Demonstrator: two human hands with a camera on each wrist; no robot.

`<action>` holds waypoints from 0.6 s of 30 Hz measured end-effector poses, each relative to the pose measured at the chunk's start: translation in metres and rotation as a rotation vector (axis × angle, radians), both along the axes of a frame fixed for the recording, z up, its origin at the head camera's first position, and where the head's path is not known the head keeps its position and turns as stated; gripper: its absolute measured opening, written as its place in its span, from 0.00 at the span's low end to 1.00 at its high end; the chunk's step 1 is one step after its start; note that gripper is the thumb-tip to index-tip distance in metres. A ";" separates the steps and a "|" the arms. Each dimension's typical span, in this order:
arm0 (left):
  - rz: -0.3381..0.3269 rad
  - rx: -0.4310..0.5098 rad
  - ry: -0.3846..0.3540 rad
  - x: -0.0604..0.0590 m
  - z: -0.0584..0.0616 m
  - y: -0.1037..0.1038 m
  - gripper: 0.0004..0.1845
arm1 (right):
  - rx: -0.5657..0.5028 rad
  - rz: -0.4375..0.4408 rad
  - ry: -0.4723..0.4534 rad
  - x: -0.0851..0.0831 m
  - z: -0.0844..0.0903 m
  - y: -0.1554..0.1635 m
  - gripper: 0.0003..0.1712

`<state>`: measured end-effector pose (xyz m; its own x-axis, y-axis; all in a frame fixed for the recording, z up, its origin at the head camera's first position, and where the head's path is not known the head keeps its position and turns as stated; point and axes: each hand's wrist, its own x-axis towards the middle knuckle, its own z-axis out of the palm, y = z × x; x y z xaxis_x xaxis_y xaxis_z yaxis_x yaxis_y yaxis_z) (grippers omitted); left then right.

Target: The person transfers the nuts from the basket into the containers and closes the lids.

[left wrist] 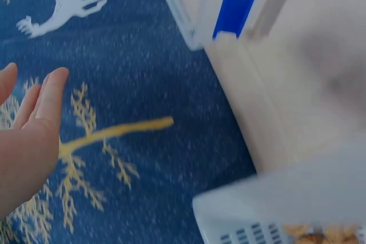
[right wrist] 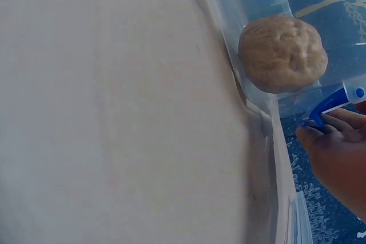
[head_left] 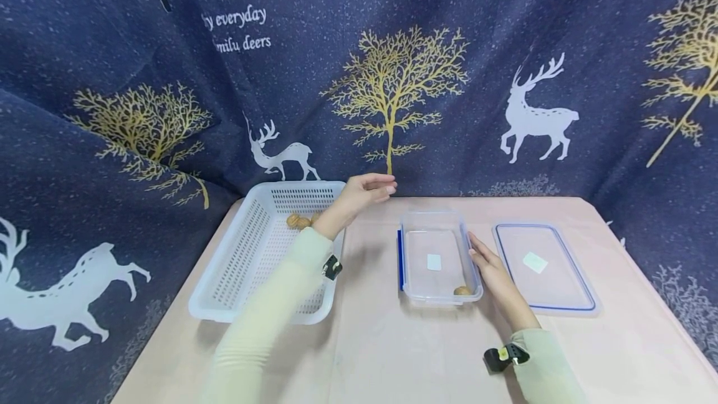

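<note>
Near the desk's [head_left: 387, 360] far edge, in the air between basket [head_left: 247, 248] and box [head_left: 429, 242]: left hand [head_left: 361, 195], loosely spread, fingers extended, thumb apart. Along the left edge, reaching to the far left corner: the basket, white and perforated, with several walnuts [head_left: 300, 222] toward its far right corner, partly behind the pale left sleeve [head_left: 286, 304]. Right of the desk's centre: the box, clear and lidless, with a pale label [head_left: 434, 262] and a blue latch [head_left: 401, 260] down its left side. Inside, at its near right corner: a single walnut [head_left: 462, 290]. Against the box's right side: right hand [head_left: 493, 270], touching, fingers fairly straight. Toward the desk's right edge: a blue-rimmed clear lid [head_left: 555, 279], lying flat.
</note>
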<state>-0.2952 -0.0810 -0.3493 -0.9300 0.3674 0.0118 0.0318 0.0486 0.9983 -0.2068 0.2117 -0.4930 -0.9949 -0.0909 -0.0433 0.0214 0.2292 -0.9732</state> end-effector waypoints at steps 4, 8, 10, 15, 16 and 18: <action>0.045 0.055 -0.001 -0.003 0.002 -0.015 0.20 | -0.023 0.000 0.012 -0.001 -0.002 0.000 0.32; 0.090 0.061 -0.003 -0.008 0.000 -0.027 0.20 | -0.011 -0.002 0.014 -0.001 -0.003 0.001 0.32; 0.111 0.059 -0.007 -0.011 -0.001 -0.034 0.21 | -0.009 -0.001 0.011 -0.001 -0.003 0.001 0.32; 0.166 0.075 -0.007 -0.016 -0.006 -0.052 0.21 | -0.024 0.010 0.006 -0.001 -0.002 0.001 0.32; 0.175 0.077 0.000 -0.017 -0.007 -0.056 0.20 | -0.028 0.014 0.004 -0.001 -0.002 0.001 0.32; 0.192 0.079 0.015 -0.019 -0.010 -0.064 0.21 | -0.034 0.016 0.003 -0.002 -0.002 0.001 0.33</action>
<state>-0.3143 -0.1449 -0.3597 -0.9823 0.1812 0.0480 0.0445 -0.0229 0.9987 -0.2084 0.2127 -0.4954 -0.9934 -0.1081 -0.0372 0.0153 0.1965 -0.9804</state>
